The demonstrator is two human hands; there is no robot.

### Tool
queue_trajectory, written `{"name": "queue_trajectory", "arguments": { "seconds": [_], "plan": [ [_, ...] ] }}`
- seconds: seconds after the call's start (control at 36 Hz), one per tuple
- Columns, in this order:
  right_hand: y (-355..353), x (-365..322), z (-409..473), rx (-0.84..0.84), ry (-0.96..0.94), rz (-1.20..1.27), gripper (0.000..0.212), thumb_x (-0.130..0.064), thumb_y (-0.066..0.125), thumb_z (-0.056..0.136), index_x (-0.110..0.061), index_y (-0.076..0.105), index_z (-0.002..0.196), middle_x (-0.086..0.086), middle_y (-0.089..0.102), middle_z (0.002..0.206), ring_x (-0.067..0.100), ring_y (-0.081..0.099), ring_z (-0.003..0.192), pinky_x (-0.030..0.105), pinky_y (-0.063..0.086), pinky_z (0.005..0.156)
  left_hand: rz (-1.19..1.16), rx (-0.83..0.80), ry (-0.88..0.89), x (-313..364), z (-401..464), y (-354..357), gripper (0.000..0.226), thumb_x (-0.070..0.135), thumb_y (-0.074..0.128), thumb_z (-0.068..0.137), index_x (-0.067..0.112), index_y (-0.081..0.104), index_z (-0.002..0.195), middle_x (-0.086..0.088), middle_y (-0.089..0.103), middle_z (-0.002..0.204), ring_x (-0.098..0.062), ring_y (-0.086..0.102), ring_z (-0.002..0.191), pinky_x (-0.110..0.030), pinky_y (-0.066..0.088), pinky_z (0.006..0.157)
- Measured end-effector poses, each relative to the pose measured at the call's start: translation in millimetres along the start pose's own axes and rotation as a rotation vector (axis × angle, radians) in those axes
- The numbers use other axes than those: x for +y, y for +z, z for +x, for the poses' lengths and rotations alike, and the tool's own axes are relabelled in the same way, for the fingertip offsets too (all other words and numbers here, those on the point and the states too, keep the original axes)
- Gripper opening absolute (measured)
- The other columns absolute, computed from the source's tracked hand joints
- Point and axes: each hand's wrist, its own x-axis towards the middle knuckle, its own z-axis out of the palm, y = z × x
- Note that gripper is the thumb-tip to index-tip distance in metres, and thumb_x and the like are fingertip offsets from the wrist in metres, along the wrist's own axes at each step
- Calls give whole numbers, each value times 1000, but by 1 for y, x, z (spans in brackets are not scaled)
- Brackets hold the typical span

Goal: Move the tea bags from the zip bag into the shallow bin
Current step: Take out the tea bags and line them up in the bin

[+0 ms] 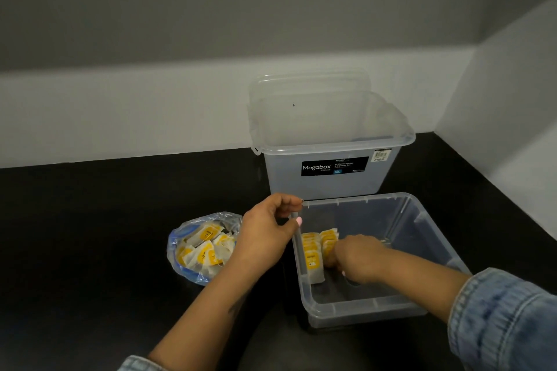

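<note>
Tea bags (315,253) stand lower centre in the shallow bin (422,309); more left in the zip bag (200,245). Light, soft, crushable: pinch yours by the edges. Right hand (355,256) curls on the stack, left hand (268,232) pinches the rim.

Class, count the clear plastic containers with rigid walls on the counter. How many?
2: the shallow bin nearest the camera, with both hands at it, and the tall box directly behind it against the wall. None seem hidden.

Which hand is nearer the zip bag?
Left. The left hand grips the shallow bin rim right beside the zip bag; the right hand is inside the bin.
</note>
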Motion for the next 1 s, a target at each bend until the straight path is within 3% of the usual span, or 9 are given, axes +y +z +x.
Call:
{"name": "queue_trajectory", "arguments": {
  "seconds": [0.19, 0.33, 0.42, 0.61, 0.72, 0.83, 0.92, 1.0],
  "plan": [
    [-3, 1, 0, 11, -25, 68, 36, -7, 56, 90, -20, 60, 123, 7, 61, 120, 26, 60, 106, 35, 49, 87, 2, 7, -8, -2, -1, -6, 27, 12, 66, 86, 33, 60, 100, 17, 65, 100, 3, 60, 96, -14, 51, 83],
    [-9, 4, -3, 7, -12, 141, 24, -5, 57, 87, -23, 69, 98, -1, 61, 106, 19, 60, 96, 31, 48, 83, -19, -3, -35, -3, -2, -10, 27, 9, 65, 86, 33, 61, 97, 16, 66, 99, 3, 61, 97, -17, 51, 86],
    [-11, 3, -5, -11, 2, 127, 22, -4, 61, 84, -21, 68, 94, -6, 58, 97, 15, 57, 91, 28, 48, 82, -11, -6, -30, -4, -4, -13, 26, 9, 65, 86, 33, 61, 96, 16, 66, 99, 2, 61, 97, -18, 51, 85],
    [-14, -2, -9, -16, 48, 114, 24, -4, 67, 78, -28, 64, 79, -5, 62, 96, 17, 62, 92, 32, 53, 84, 44, 7, -24, -11, -2, -35, 32, 6, 62, 87, 37, 57, 95, 21, 62, 97, 8, 58, 94, -7, 47, 77],
    [-14, -2, -11, 13, 50, 127, 28, -7, 67, 81, -32, 58, 70, -11, 59, 83, 13, 62, 84, 32, 55, 82, 72, 48, -51, -18, 0, -56, 34, 3, 60, 87, 36, 58, 94, 19, 62, 96, 5, 58, 92, -10, 46, 75],
    [-23, -7, -19, 15, 38, 175, 22, -8, 62, 84, -29, 62, 77, -11, 58, 85, 15, 61, 87, 32, 53, 83, 125, 72, -111, -27, 3, -78, 29, 3, 60, 88, 30, 60, 99, 18, 61, 96, 6, 57, 89, -7, 43, 69],
    [-32, -13, -24, 17, 29, 193, 18, -11, 55, 88, -25, 65, 84, -8, 60, 89, 16, 60, 91, 30, 49, 83, 146, 63, -181, -35, 2, -90, 27, 6, 60, 88, 31, 60, 98, 15, 61, 97, 2, 58, 91, -12, 45, 74],
    [-36, -18, -26, 12, 41, 215, 20, -11, 54, 90, -26, 64, 81, -14, 56, 81, 11, 57, 88, 27, 47, 83, 195, 23, -265, -44, 0, -97, 25, 6, 62, 87, 31, 60, 93, 11, 62, 96, -2, 59, 90, -19, 49, 77]
  ]
}}
